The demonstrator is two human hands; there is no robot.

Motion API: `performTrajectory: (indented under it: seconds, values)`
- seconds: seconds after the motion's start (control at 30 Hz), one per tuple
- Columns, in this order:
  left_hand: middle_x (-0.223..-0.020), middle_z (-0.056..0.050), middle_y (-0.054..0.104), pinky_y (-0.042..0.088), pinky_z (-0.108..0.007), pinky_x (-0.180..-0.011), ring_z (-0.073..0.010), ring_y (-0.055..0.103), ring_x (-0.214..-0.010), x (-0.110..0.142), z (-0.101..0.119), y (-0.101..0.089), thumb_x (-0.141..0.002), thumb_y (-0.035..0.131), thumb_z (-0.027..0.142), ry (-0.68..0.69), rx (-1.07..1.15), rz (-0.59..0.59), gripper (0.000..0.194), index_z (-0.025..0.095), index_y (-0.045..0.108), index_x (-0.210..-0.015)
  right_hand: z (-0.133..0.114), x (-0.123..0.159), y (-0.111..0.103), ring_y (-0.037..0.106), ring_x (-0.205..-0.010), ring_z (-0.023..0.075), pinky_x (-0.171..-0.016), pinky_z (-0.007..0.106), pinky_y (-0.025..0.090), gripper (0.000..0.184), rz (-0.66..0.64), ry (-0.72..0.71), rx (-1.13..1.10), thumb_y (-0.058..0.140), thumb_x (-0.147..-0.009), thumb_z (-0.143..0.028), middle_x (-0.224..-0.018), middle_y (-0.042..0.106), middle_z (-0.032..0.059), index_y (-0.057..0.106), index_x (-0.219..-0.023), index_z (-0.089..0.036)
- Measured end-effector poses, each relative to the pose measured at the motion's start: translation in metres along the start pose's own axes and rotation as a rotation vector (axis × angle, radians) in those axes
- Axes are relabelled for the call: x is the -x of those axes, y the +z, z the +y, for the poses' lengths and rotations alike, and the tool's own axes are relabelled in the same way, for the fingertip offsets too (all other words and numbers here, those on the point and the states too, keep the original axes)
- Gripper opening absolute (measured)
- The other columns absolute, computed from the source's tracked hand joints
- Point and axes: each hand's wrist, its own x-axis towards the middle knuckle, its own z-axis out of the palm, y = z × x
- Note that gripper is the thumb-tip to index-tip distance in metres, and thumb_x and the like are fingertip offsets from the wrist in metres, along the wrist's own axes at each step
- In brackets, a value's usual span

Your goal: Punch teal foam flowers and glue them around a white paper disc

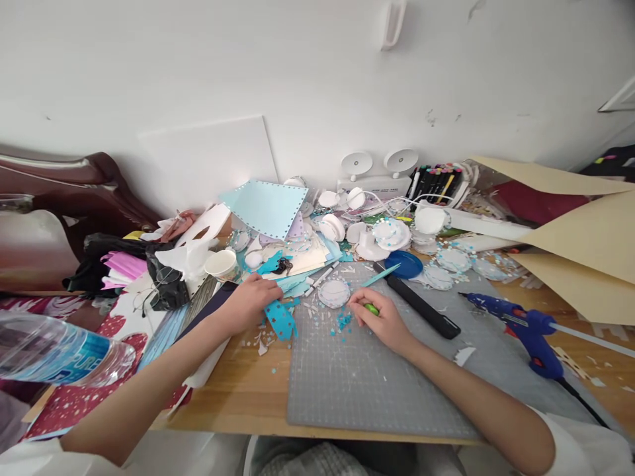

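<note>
At the left edge of the cutting mat, punched blue paper lies just beside the left hand; I cannot tell whether those fingers pinch it. Over the mat's far half, the right hand is clamped on 1 small green thing, near a white disc and blue bits. The green thing looks light, hard and smooth, suiting a fingertip pinch; the paper seems limp and easily torn, better held flat between its holes.
</note>
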Motion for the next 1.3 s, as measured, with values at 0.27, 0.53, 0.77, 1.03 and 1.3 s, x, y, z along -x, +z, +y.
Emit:
performTrajectory:
  seconds: [0.27, 0.53, 0.77, 1.03, 1.3]
  values:
    - [-0.099, -0.007, 0.067, 0.04, -0.034, -0.081, -0.0242, 0.062, -0.094, -0.029, -0.04, -0.068, -0.075, 0.045, 0.009, -0.392, -0.16, 0.201, 0.03, 0.017, 0.062, -0.099, -0.001, -0.002, 0.0, 0.048, -0.051, 0.0111, -0.052, 0.024, 0.037, 0.017, 0.03, 0.009, -0.033, 0.053, -0.085, -0.034, -0.055, 0.05, -0.0042, 0.054, -0.08, -0.018]
    - [-0.11, -0.014, 0.063, 0.04, -0.042, -0.088, -0.0325, 0.057, -0.105, -0.073, -0.075, -0.038, -0.073, 0.049, 0.012, -0.54, -0.354, -0.038, 0.041, 0.014, 0.059, -0.112, 0.007, -0.002, 0.0, 0.049, -0.049, 0.0108, -0.05, 0.023, 0.037, 0.017, 0.137, 0.006, -0.077, 0.054, -0.084, -0.035, -0.054, 0.051, -0.0041, 0.055, -0.079, -0.019]
    - [-0.135, -0.014, 0.047, 0.038, -0.049, -0.098, -0.0355, 0.045, -0.122, -0.06, -0.051, -0.035, -0.07, 0.047, 0.011, -0.446, -0.266, 0.118, 0.056, 0.016, 0.052, -0.126, 0.006, -0.002, 0.0, 0.046, -0.047, 0.0104, -0.047, 0.023, 0.034, 0.016, 0.212, -0.034, -0.12, 0.054, -0.085, -0.034, -0.053, 0.05, -0.0045, 0.054, -0.078, -0.019]
    - [-0.092, -0.007, 0.063, 0.049, -0.032, -0.074, -0.0217, 0.061, -0.084, -0.024, 0.006, -0.002, -0.08, 0.047, 0.024, -0.244, 0.221, -0.043, 0.022, 0.017, 0.059, -0.097, 0.004, -0.003, 0.001, 0.045, -0.047, 0.0096, -0.047, 0.022, 0.034, 0.019, 0.261, -0.055, -0.188, 0.052, -0.087, -0.037, -0.052, 0.049, -0.005, 0.054, -0.081, -0.019]
    - [-0.095, -0.011, 0.062, 0.048, -0.035, -0.079, -0.0252, 0.06, -0.092, -0.002, 0.024, 0.027, -0.082, 0.045, 0.013, -0.27, 0.155, -0.097, 0.017, 0.016, 0.059, -0.092, 0.004, -0.003, 0.003, 0.043, -0.047, 0.0096, -0.042, 0.02, 0.029, 0.023, 0.251, -0.014, -0.226, 0.048, -0.089, -0.039, -0.05, 0.048, -0.0044, 0.056, -0.08, -0.019]
